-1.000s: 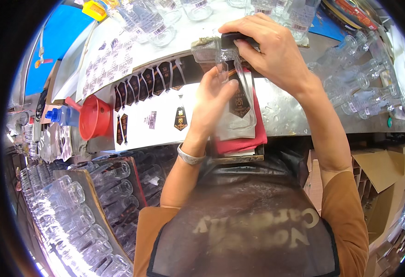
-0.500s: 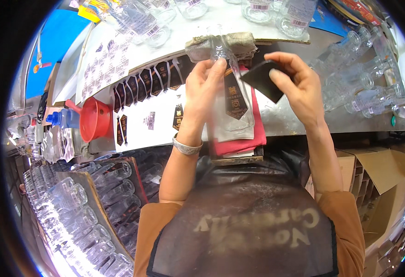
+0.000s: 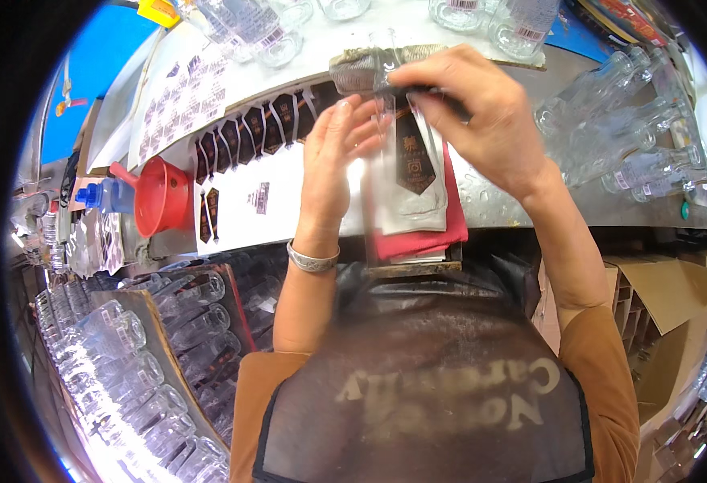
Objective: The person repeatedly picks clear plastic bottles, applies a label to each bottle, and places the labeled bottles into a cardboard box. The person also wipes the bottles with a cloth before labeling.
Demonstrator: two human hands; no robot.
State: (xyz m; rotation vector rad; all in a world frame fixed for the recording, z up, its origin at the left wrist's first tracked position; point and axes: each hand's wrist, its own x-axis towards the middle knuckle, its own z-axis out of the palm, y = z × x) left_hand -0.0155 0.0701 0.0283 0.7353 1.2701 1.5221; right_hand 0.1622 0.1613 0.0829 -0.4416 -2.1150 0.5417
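A clear glass bottle (image 3: pixel 404 200) lies on a padded support in front of me, its neck on a rolled grey cloth (image 3: pixel 353 71). It bears a black tie-shaped label with gold print (image 3: pixel 415 157). My right hand (image 3: pixel 486 113) grips a thin black flat piece (image 3: pixel 444 98) at the neck; motion blurs it and my fingers hide part of it. To the left of the neck, my left hand (image 3: pixel 329 153) is open with its fingers apart. Whether its fingertips touch the glass, I cannot tell.
A row of black tie-shaped labels (image 3: pixel 253 129) lies on white paper at left, beside a red scoop (image 3: pixel 162 197). Upright bottles (image 3: pixel 523 28) stand at the back; others (image 3: pixel 603 129) lie at right. Bottle racks (image 3: pixel 144 378) are lower left, a cardboard box (image 3: pixel 667 294) lower right.
My right hand has brought the black piece left and up to the bottle's neck. My left hand has let go of the neck, shifted slightly left and spread its fingers.
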